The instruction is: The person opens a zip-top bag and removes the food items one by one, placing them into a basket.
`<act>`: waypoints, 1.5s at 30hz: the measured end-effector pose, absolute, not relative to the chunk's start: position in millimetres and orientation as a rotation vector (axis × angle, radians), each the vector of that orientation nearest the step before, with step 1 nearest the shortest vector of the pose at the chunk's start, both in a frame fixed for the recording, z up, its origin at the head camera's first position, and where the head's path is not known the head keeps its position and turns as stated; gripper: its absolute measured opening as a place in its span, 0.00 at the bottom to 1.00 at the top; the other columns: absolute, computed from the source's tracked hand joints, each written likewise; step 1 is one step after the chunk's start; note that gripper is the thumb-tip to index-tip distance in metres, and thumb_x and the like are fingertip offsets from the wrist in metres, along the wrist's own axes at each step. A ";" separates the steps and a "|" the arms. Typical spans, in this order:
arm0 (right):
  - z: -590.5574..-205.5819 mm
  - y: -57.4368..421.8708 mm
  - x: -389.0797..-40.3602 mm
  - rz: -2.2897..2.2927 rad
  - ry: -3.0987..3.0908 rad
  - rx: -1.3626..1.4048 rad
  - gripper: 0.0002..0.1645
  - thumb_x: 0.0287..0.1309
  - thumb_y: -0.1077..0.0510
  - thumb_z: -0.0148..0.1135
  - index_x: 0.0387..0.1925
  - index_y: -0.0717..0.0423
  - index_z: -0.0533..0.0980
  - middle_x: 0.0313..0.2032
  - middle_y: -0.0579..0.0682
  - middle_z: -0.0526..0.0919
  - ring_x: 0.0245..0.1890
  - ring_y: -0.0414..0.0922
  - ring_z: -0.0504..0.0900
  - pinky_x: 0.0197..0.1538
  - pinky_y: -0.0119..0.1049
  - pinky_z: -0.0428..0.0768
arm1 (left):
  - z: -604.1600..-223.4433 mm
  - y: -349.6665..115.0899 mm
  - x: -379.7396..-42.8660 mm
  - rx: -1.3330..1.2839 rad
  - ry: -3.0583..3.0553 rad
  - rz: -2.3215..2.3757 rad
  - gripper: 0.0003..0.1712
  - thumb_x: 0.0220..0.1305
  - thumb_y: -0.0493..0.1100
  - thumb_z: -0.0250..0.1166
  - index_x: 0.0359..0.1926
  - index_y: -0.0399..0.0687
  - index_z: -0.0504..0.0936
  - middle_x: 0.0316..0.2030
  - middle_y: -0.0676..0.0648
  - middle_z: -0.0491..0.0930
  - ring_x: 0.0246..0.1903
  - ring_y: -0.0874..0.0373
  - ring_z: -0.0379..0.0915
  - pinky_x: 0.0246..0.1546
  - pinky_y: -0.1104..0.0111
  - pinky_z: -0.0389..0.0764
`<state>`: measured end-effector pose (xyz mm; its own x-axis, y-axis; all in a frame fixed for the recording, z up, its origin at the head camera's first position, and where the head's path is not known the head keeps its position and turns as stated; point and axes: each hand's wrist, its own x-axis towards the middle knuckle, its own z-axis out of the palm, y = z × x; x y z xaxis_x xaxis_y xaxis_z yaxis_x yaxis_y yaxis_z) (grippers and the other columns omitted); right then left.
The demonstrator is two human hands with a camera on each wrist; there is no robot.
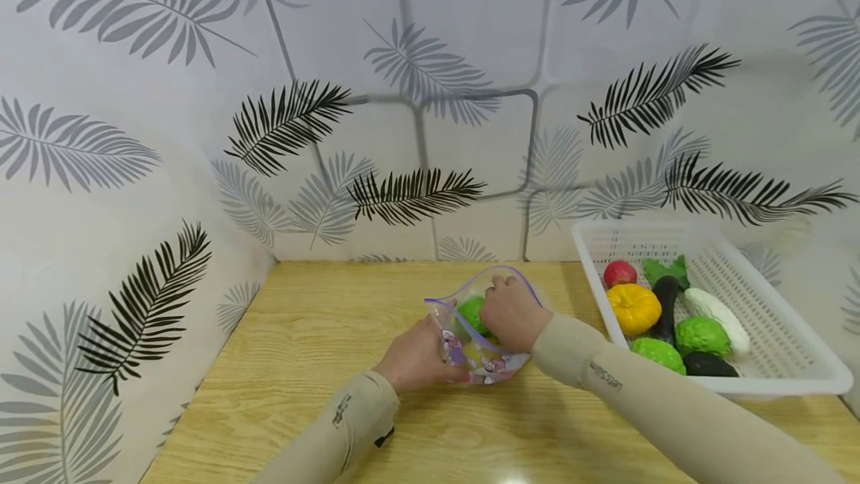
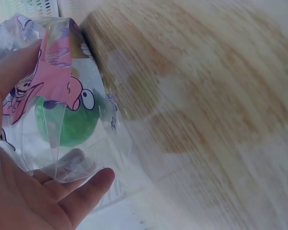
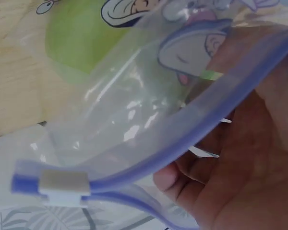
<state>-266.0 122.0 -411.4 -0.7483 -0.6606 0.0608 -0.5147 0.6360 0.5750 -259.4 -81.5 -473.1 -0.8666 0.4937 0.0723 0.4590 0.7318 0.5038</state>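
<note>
A clear zip bag (image 1: 452, 353) with cartoon prints and a purple-blue zip edge stands upright with its mouth open. My left hand (image 1: 422, 355) holds its left side, the thumb against the printed film in the left wrist view. My right hand (image 1: 513, 312) reaches into the mouth with curled fingers; whether it grips anything is hidden. Beside those fingers, a green vegetable (image 1: 472, 312) shows at the opening. Through the film I see a round green shape (image 2: 69, 122) and some yellow lower down. A white slider (image 3: 65, 187) sits at one end of the zip.
A white plastic basket (image 1: 793, 334) stands at the right, holding a yellow pumpkin (image 1: 633, 309), a red round item (image 1: 619, 273), a dark eggplant (image 1: 665, 305), a white long vegetable (image 1: 717, 320) and several green ones. A leaf-patterned wall covering (image 1: 457, 148) rises behind the wooden table (image 1: 322, 320).
</note>
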 end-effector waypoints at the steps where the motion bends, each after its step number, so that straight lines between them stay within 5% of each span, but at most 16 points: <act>1: -411.3 122.9 -265.9 -0.769 -2.601 0.961 0.17 0.51 0.47 0.72 0.19 0.50 0.76 0.26 0.48 0.80 0.29 0.46 0.76 0.30 0.38 0.77 | -473.4 -81.6 -259.7 0.789 2.860 0.804 0.68 0.40 0.63 0.82 0.78 0.56 0.54 0.60 0.55 0.78 0.53 0.61 0.77 0.55 0.61 0.79; 6: -406.4 126.7 -264.7 -0.607 -2.640 1.023 0.12 0.48 0.53 0.74 0.21 0.52 0.77 0.29 0.51 0.80 0.28 0.48 0.78 0.29 0.42 0.79 | -473.9 -81.6 -260.7 0.779 2.866 0.786 0.65 0.39 0.64 0.82 0.75 0.57 0.59 0.55 0.56 0.80 0.51 0.62 0.77 0.53 0.62 0.80; 14: -396.9 131.0 -263.1 -0.395 -2.681 1.090 0.08 0.47 0.61 0.71 0.23 0.53 0.77 0.34 0.53 0.79 0.34 0.50 0.79 0.32 0.44 0.82 | -472.2 -83.3 -261.5 0.754 2.854 0.827 0.69 0.38 0.63 0.83 0.78 0.53 0.55 0.61 0.51 0.78 0.53 0.58 0.77 0.56 0.59 0.79; 19: -379.5 134.0 -257.5 -0.092 -2.771 1.128 0.09 0.52 0.68 0.67 0.37 0.59 0.82 0.40 0.52 0.77 0.41 0.49 0.78 0.38 0.41 0.84 | -471.5 -83.1 -262.3 0.750 2.854 0.868 0.70 0.37 0.62 0.83 0.78 0.55 0.55 0.56 0.54 0.80 0.49 0.60 0.78 0.50 0.59 0.81; 26: -352.0 148.4 -248.4 0.282 -2.758 1.148 0.17 0.59 0.62 0.70 0.50 0.58 0.81 0.46 0.49 0.76 0.41 0.42 0.76 0.44 0.36 0.81 | -472.2 -82.7 -262.2 0.775 2.835 0.878 0.66 0.39 0.62 0.83 0.77 0.58 0.57 0.57 0.56 0.79 0.51 0.60 0.78 0.54 0.59 0.80; 38: -312.3 240.9 -230.6 0.496 -2.665 0.951 0.21 0.59 0.63 0.71 0.54 0.55 0.80 0.48 0.47 0.77 0.42 0.41 0.77 0.42 0.37 0.83 | -474.9 -78.2 -260.2 0.715 2.851 0.807 0.70 0.38 0.63 0.82 0.79 0.53 0.55 0.63 0.49 0.78 0.54 0.53 0.79 0.58 0.55 0.78; 45: -322.6 308.7 -217.5 0.409 -2.765 0.735 0.20 0.57 0.61 0.73 0.52 0.56 0.82 0.45 0.48 0.78 0.38 0.40 0.78 0.40 0.36 0.83 | -476.3 -78.9 -259.8 0.717 2.852 0.782 0.70 0.39 0.64 0.82 0.79 0.52 0.54 0.65 0.47 0.76 0.54 0.52 0.79 0.58 0.54 0.78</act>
